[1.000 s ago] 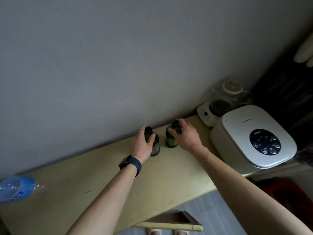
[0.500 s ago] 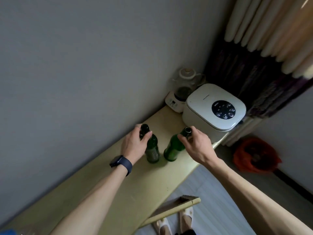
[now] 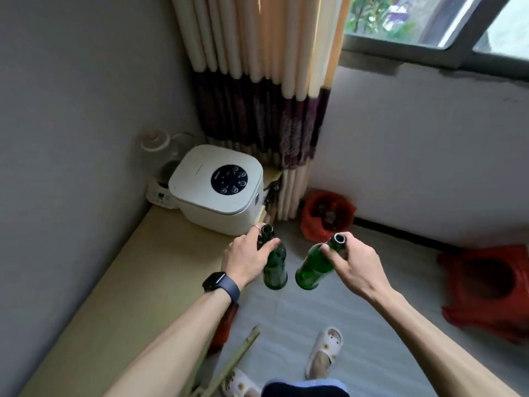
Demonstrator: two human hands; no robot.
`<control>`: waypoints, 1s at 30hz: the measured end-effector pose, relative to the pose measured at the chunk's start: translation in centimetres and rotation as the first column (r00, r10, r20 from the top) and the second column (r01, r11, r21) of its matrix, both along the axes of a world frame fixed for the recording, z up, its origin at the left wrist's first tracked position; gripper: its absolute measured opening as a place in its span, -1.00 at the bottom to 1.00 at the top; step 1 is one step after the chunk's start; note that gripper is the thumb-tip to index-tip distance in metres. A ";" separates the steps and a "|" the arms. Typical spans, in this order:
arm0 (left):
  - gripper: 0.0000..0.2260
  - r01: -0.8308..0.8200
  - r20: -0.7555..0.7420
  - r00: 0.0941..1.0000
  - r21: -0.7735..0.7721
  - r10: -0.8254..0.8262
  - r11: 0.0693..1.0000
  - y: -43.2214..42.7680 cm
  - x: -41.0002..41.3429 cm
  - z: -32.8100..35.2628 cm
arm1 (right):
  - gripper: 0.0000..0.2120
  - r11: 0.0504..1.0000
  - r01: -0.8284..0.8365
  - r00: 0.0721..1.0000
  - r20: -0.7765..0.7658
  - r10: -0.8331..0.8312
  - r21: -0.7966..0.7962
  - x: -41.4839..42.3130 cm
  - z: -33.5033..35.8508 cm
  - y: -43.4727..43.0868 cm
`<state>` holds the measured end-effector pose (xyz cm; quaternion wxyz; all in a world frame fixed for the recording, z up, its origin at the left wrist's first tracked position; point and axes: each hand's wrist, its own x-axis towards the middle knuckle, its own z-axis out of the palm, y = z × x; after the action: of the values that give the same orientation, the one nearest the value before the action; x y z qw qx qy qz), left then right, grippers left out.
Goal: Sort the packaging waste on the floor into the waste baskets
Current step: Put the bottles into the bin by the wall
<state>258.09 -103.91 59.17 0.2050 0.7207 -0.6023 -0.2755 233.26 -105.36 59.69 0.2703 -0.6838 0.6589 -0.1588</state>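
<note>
Pale desk [image 3: 114,282], white cooker [image 3: 217,190] at its far corner. Left hand [image 3: 246,260] grips a dark bottle [image 3: 275,267] by the neck just off the desk's front edge; right hand [image 3: 357,260] pinches a tilted green bottle [image 3: 312,267] by the neck — both over the floor [image 3: 372,325], red basket [image 3: 458,260] at far right.

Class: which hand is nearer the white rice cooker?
Left. The left hand, gripping a dark green bottle, is just in front of the rice cooker; the right hand, holding a lighter green bottle, is farther right, over the floor.

Head camera looks steeply down, near floor [image 3: 357,296]
</note>
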 end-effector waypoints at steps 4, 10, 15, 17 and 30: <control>-0.65 0.025 -0.020 0.999 0.017 -0.024 1.000 -5.2 -7.1 -1.9 | -0.78 0.992 0.127 0.992 -0.010 -0.127 0.003 -7.3 -1.7 -3.2; -0.66 -0.064 -0.057 0.996 0.087 0.069 0.994 -13.8 -14.9 -6.3 | -0.81 0.972 0.232 0.972 0.037 -0.233 0.035 -15.8 -4.4 -10.2; -0.67 -0.076 -0.048 0.995 0.125 0.082 0.989 -20.2 -19.2 -10.3 | -0.84 0.959 0.273 0.954 0.105 -0.280 0.075 -19.1 -7.5 -16.1; -0.67 -0.078 -0.032 0.996 0.159 0.084 0.984 -23.7 -20.8 -12.9 | -0.84 0.952 0.291 0.945 0.124 -0.302 0.098 -20.1 -9.9 -19.0; -0.71 0.072 0.001 0.997 0.189 -0.074 0.979 -38.8 -25.1 -32.7 | -0.74 0.930 0.309 0.930 0.141 -0.339 0.199 -21.1 -30.2 -32.4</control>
<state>233.00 -142.72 26.47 0.1232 0.7154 -0.6003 -0.3356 212.19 -137.77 29.53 0.3550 -0.5225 0.7484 -0.2022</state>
